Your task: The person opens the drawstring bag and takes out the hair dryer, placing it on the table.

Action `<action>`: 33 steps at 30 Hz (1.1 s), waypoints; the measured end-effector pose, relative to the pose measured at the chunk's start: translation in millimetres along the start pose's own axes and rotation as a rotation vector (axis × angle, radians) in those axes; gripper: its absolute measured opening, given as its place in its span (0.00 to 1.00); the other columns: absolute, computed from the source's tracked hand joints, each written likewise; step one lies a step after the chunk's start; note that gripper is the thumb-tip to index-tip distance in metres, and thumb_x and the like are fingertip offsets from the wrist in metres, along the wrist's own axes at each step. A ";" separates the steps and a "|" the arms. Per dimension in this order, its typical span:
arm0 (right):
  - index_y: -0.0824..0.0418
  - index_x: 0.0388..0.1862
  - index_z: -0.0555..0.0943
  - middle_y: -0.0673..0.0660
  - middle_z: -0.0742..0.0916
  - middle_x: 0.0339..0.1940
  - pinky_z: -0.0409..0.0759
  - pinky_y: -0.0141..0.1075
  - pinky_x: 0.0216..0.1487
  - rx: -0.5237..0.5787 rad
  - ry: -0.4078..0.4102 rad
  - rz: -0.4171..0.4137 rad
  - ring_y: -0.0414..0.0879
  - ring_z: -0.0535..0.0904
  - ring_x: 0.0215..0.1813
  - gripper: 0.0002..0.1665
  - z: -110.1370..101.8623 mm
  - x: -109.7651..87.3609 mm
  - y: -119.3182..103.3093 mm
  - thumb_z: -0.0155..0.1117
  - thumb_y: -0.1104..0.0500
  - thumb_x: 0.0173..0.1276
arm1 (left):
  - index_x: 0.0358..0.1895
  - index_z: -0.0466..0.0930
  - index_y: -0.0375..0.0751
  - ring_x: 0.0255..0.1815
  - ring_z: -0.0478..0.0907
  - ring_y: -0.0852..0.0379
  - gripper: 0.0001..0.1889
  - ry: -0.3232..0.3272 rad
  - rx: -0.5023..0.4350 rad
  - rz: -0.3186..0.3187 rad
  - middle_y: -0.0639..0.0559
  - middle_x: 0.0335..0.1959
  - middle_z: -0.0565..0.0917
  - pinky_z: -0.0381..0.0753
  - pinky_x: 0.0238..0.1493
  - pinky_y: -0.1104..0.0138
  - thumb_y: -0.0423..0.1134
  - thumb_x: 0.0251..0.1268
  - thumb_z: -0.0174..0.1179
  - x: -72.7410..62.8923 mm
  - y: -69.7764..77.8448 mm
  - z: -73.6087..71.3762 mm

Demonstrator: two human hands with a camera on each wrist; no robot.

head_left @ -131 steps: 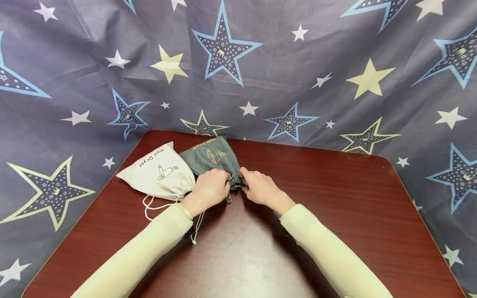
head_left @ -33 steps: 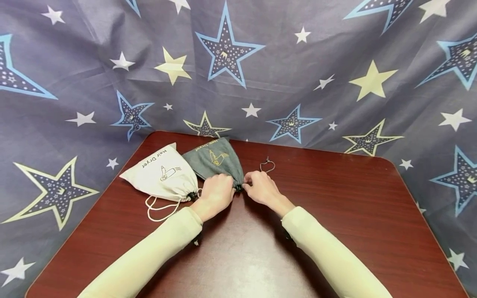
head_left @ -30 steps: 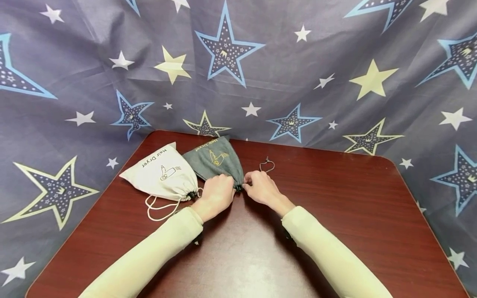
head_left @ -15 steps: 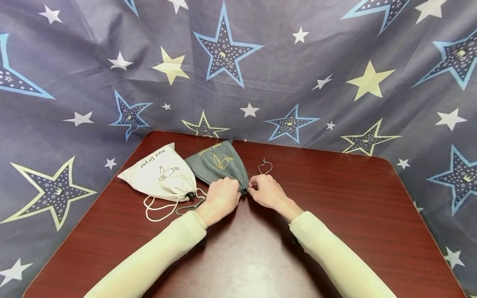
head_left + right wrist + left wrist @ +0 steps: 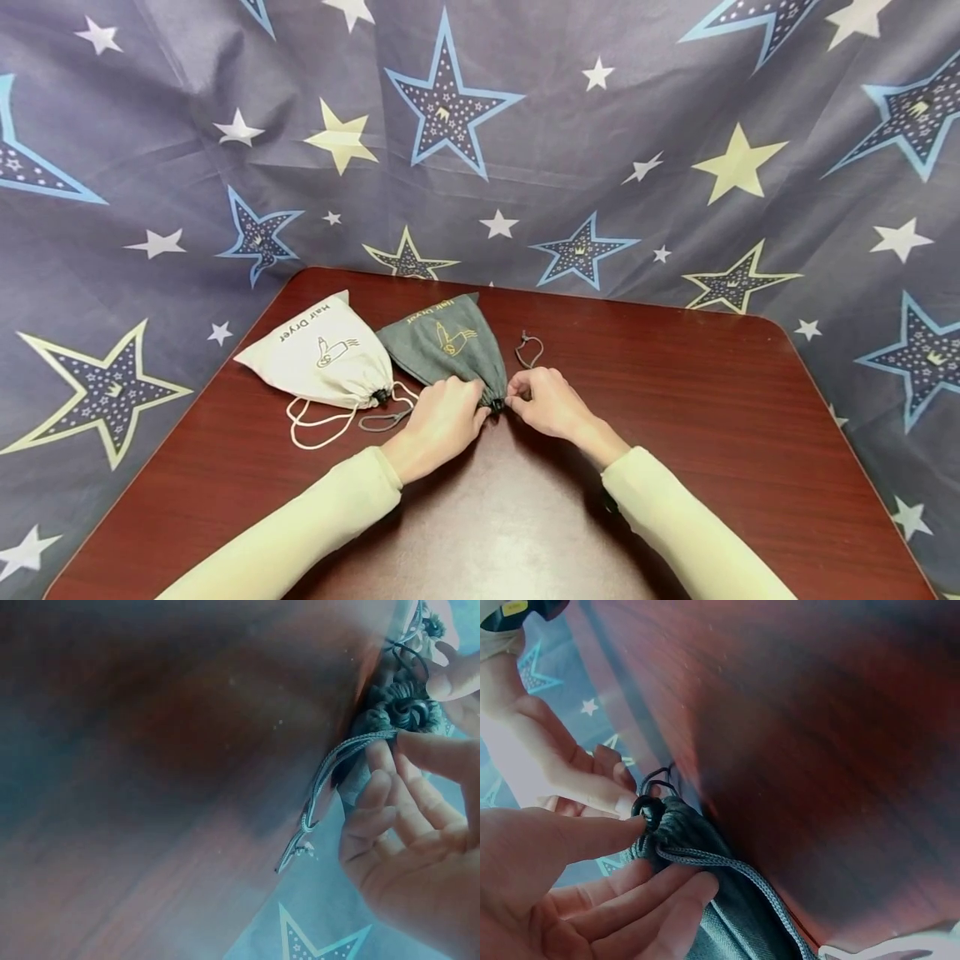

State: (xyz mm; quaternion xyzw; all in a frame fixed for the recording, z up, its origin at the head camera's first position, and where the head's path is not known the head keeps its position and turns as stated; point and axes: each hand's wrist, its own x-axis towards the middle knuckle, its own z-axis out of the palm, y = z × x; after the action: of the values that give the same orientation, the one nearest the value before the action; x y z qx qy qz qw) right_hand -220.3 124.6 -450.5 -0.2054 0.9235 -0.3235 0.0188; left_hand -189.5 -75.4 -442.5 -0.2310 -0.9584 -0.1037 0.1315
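A dark grey drawstring bag (image 5: 450, 337) printed "Hair Dryer" lies flat on the table, its mouth gathered tight and turned toward me. My left hand (image 5: 442, 421) pinches that bunched neck between thumb and fingers. On the other side, my right hand (image 5: 549, 402) pinches the drawstring (image 5: 330, 761) close to the neck with thumb and fingertip. The cord's knotted end trails over the table in the right wrist view. A second stretch of grey cord (image 5: 761, 881) runs past my left fingers in the left wrist view. Whatever the bag contains is hidden.
A cream drawstring bag (image 5: 322, 350), also marked "Hair Dryer", lies left of the grey one with its neck gathered and white cords loose. The reddish-brown table (image 5: 675, 400) extends to the right. A star-patterned cloth (image 5: 585, 150) hangs behind the table.
The grey bag's neck, loosely bunched at first, is now drawn tight. Cord loops have come to lie on either side. Lately both hands and the bag have shifted slightly right and toward me.
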 end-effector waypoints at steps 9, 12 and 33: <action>0.52 0.37 0.83 0.42 0.88 0.31 0.81 0.44 0.41 0.026 0.027 0.055 0.40 0.83 0.35 0.06 4.2 -4.3 -0.8 0.74 0.58 0.67 | 0.32 0.79 0.40 0.28 0.86 0.37 0.15 0.009 -0.051 -0.045 0.39 0.26 0.84 0.82 0.25 0.47 0.42 0.60 0.77 -0.8 -1.1 -0.2; 0.54 0.37 0.83 0.44 0.89 0.32 0.81 0.44 0.44 0.033 0.028 0.039 0.41 0.84 0.37 0.06 5.8 -3.2 -1.2 0.74 0.59 0.67 | 0.32 0.80 0.39 0.28 0.86 0.37 0.15 -0.012 -0.058 -0.054 0.38 0.26 0.84 0.82 0.25 0.47 0.42 0.61 0.77 1.0 -0.7 2.0; 0.58 0.31 0.79 0.47 0.87 0.27 0.77 0.38 0.37 0.082 -0.039 -0.036 0.38 0.77 0.26 0.09 1.4 -16.2 0.3 0.71 0.65 0.67 | 0.31 0.80 0.41 0.28 0.86 0.39 0.14 -0.031 -0.049 -0.021 0.41 0.26 0.84 0.82 0.26 0.49 0.42 0.61 0.77 -2.2 10.4 6.7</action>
State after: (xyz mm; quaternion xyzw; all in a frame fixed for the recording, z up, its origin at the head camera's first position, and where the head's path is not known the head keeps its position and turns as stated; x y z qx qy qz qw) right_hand -205.3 130.3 -453.4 -0.2272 0.9050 -0.3574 0.0397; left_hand -184.0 -65.5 -448.0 -0.2255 -0.9599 -0.1248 0.1101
